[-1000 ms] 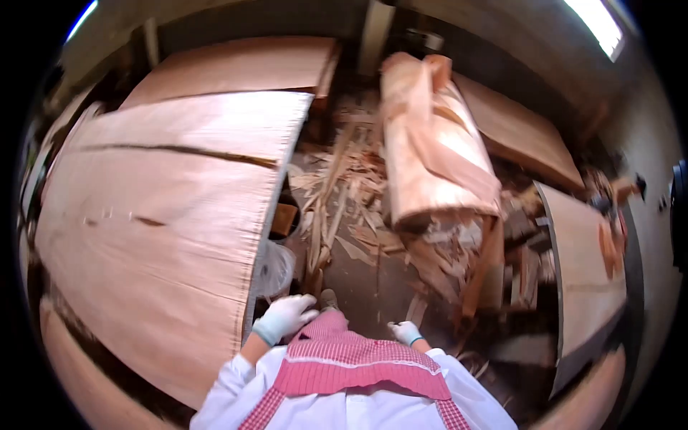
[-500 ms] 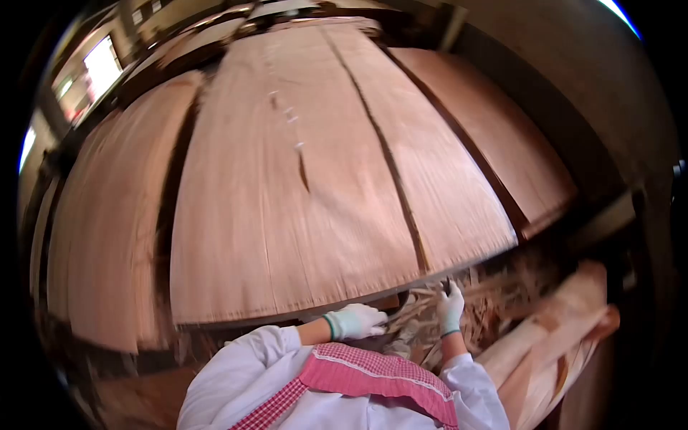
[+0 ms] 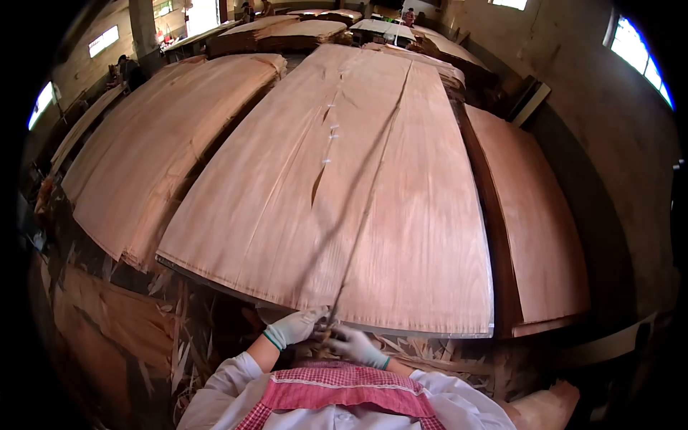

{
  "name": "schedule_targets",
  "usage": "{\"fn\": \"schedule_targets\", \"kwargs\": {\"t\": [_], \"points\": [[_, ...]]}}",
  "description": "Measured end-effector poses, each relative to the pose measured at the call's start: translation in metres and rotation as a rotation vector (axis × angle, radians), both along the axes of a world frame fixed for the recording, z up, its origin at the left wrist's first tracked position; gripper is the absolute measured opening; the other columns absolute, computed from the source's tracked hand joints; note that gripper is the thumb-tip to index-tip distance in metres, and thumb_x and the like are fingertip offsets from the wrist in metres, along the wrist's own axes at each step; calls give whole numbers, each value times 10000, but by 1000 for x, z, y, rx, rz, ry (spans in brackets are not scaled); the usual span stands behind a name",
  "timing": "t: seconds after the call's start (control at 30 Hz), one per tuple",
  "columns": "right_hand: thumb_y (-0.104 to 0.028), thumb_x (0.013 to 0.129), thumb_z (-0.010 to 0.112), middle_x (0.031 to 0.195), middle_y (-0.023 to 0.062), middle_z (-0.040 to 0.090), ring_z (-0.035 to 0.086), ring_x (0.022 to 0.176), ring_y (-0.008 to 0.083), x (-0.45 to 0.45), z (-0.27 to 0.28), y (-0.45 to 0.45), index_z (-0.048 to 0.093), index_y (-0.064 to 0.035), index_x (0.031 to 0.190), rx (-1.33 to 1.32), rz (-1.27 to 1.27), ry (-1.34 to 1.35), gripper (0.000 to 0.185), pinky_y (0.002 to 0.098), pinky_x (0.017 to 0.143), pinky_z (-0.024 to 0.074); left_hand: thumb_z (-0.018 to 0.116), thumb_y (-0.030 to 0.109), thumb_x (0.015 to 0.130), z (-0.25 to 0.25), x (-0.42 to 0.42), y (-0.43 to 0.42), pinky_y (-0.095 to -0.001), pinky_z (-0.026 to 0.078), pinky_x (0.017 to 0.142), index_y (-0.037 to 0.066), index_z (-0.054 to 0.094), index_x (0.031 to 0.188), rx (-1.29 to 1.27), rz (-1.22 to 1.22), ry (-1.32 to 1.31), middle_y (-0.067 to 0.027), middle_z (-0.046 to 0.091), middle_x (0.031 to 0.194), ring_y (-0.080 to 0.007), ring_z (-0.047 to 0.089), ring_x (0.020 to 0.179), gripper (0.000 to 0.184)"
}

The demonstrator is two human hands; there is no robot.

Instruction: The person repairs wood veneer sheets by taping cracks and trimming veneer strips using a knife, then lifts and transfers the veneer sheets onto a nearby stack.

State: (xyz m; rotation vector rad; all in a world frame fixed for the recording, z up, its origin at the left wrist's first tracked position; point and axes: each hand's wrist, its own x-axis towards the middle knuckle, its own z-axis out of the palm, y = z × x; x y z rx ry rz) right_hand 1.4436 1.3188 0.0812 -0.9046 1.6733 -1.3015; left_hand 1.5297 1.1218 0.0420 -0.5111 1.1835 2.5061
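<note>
A broad, pale reddish wood veneer sheet (image 3: 279, 208) lies on a stack in front of me, with a long split and small whitish tape pieces on it. A dark seam (image 3: 366, 208) runs lengthwise down to the near edge. Beside it, a blurred dark streak (image 3: 326, 244) crosses the surface; whether strip or shadow, I cannot tell. My left hand (image 3: 295, 328), gloved in white, is closed at the near edge by the seam's end. My right hand (image 3: 358, 348), also gloved, is curled close beside it. Small dark material (image 3: 329, 324) shows between the fingers, too blurred to name.
Other veneer stacks lie to the left (image 3: 172, 150) and right (image 3: 534, 222). Wood scraps (image 3: 423, 358) litter the space below the near edge. A wall with a window (image 3: 640, 61) stands at right. More stacks and a distant person (image 3: 408, 17) appear at the back.
My hands have come together at the seam's near end; they were apart before, the right holding a small dark object. The view has turned right and up. The dark streak now shows across the sheet.
</note>
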Motion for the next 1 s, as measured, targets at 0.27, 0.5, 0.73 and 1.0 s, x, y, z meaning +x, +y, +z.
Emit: {"fn": "schedule_targets", "kwargs": {"t": [0.27, 0.5, 0.73, 1.0], "points": [[-191, 945, 578, 843, 40, 654, 591, 769, 99, -26, -16, 26, 637, 40, 982, 134, -165, -76, 241, 264, 704, 484, 571, 242, 933, 43, 14, -37, -244, 368, 378, 86, 546, 799, -540, 315, -150, 40, 454, 592, -68, 402, 439, 208], [-193, 945, 564, 762, 52, 658, 605, 701, 116, -28, -53, 39, 646, 42, 933, 262, -376, -163, 249, 258, 638, 478, 619, 342, 872, -38, 87, -114, -534, 441, 667, -17, 547, 862, -1437, 485, -171, -281, 602, 794, -462, 588, 798, 366], [-189, 916, 584, 725, 46, 661, 510, 556, 78, 0, -39, -22, 647, 11, 871, 403, -345, -343, 214, 232, 521, 379, 559, 359, 919, -30, 108, -144, -485, 467, 644, 31, 597, 864, -1386, 338, -277, -206, 628, 762, -377, 623, 736, 335], [-226, 936, 588, 740, 50, 665, 550, 595, 99, 23, -35, -72, 660, 16, 898, 510, -101, -45, 255, 259, 551, 420, 760, 285, 768, -126, 173, -437, -451, 518, 806, -40, 584, 1041, -936, 1529, -656, -240, 647, 1022, -393, 630, 952, 459]]}}
